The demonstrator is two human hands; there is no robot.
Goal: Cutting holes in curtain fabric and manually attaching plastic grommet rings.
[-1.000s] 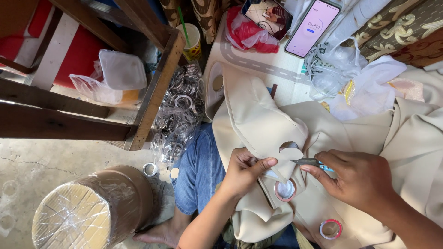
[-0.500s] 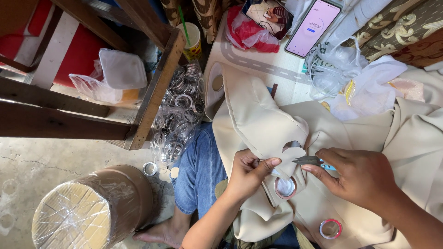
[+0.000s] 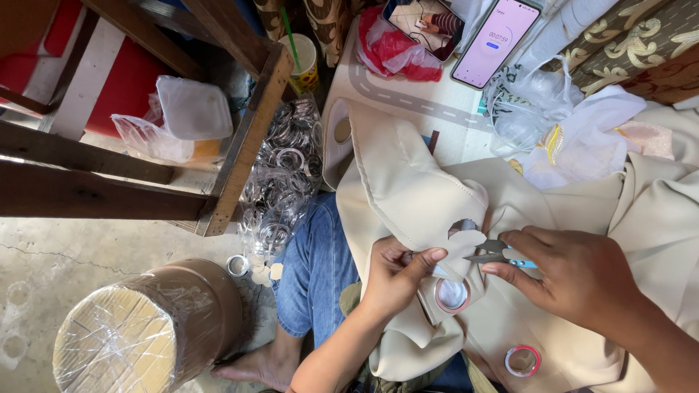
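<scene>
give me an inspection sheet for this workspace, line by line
surface: pale mat with printed grey road strip on a cracked concrete floor
job's things: beige curtain fabric with cut round holes; small blue-handled snips; red-rimmed plastic eyelet rings
clutter: clear bag of silver metal rings; plastic-wrapped brown cardboard drum; paper cup with green straw; two phones; clear plastic bags
hands: left hand pinches the fabric by a hole; right hand holds the snips
cables: nothing seen
surroundings: dark wooden frame; patterned brown upholstery
</scene>
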